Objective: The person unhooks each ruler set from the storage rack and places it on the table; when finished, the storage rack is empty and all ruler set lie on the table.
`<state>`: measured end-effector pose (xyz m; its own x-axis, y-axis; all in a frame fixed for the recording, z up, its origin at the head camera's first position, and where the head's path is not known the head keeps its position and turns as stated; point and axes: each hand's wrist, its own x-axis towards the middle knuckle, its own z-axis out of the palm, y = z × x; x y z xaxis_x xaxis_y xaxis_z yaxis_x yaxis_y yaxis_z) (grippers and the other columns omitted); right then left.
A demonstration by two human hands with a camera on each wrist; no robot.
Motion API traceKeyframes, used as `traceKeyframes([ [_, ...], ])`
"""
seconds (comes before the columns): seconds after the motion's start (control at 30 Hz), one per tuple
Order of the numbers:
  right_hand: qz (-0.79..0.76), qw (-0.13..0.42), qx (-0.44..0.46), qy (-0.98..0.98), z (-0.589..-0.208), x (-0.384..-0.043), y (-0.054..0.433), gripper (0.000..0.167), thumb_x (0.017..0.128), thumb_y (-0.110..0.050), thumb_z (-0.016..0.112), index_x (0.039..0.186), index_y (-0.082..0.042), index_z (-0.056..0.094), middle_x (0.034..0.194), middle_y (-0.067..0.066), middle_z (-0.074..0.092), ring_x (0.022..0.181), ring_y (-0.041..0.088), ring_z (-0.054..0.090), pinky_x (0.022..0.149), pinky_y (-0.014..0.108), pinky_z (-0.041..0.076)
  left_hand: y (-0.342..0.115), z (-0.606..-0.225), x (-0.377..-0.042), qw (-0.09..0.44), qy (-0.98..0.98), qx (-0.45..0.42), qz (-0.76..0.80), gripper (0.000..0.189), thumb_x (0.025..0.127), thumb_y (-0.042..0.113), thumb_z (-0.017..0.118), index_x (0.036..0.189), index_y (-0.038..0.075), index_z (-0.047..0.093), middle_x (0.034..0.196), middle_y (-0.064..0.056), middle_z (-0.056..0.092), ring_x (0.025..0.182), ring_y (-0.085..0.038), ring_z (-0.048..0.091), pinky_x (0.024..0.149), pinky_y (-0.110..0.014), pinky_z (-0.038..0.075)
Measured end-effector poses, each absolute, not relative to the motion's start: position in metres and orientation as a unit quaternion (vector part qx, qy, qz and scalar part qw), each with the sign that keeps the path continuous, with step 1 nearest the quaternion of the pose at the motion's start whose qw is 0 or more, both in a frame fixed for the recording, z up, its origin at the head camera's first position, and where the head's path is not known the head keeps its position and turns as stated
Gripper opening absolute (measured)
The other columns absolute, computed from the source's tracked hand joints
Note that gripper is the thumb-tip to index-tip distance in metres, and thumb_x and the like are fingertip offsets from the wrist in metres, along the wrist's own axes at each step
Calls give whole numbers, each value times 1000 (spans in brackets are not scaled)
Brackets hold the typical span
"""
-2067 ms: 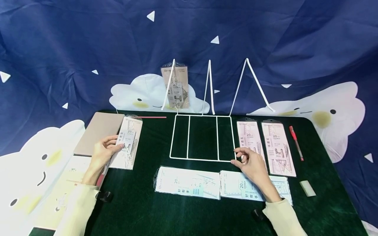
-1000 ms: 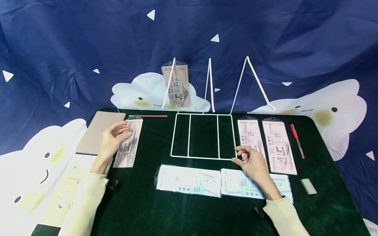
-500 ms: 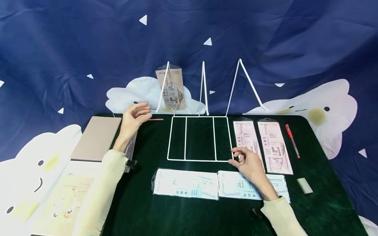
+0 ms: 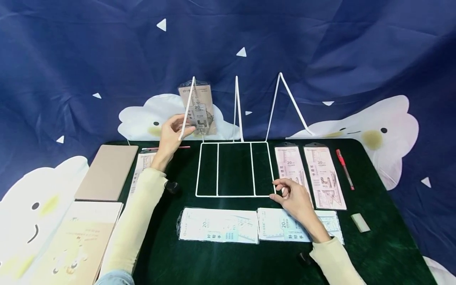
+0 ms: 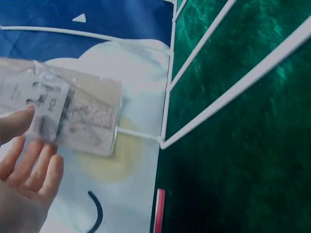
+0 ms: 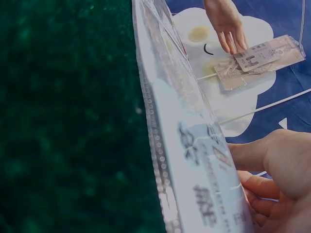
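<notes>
A white wire display rack [image 4: 253, 170] has its base flat on the green cloth and several prongs rising behind. On its left prong hangs a packaged ruler set [image 4: 204, 93]. My left hand [image 4: 171, 134] is at the lower left edge of this pack, beside the prong. In the left wrist view the thumb overlaps the ruler set [image 5: 92, 128], with the fingers extended just below its edge. My right hand [image 4: 295, 198] pinches the rack's front right corner between thumb and fingers. A blue-white ruler pack [image 6: 189, 155] fills the foreground of the right wrist view.
Two pink ruler packs [image 4: 324, 174] lie right of the rack, with a red pen [image 4: 344, 168] and an eraser [image 4: 360, 222] beyond. Blue packs [image 4: 219, 225] lie in front. Notebooks [image 4: 107, 172], another pack [image 4: 142, 166] and a pink pencil [image 4: 183, 147] are at the left.
My left hand has left the pack beside the notebooks and moved up and right to the hanging ruler set. My right hand stays at the rack's corner. The head view has shifted slightly.
</notes>
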<state>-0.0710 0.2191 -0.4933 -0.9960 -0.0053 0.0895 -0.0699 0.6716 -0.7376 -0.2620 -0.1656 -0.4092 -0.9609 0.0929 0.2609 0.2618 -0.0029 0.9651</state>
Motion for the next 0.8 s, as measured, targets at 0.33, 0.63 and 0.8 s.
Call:
traceKeyframes([
  [0.33, 405, 37, 19, -913, -493, -70, 220, 39, 83, -13, 90, 118, -8, 73, 89, 2, 65, 67, 11, 49, 64, 24, 36, -146, -419, -275, 66, -697, -142, -699, 20, 86, -8, 79, 105, -3, 73, 99, -5, 78, 88, -12, 73, 75, -23, 54],
  [0.63, 404, 47, 28, -913, -492, -70, 220, 38, 83, -12, 90, 117, -7, 74, 88, 2, 65, 66, 10, 49, 64, 25, 36, -147, -431, -277, 63, -689, -154, -705, 16, 86, -5, 81, 97, 2, 70, 91, -1, 78, 81, -9, 72, 73, -23, 52],
  [0.8, 403, 53, 31, -913, -494, -70, 221, 39, 82, -11, 90, 117, -6, 74, 88, 3, 66, 66, 10, 49, 63, 24, 35, -152, -428, -265, 44, -687, -147, -710, 16, 87, -2, 82, 95, 4, 70, 91, 0, 77, 85, -10, 73, 76, -26, 56],
])
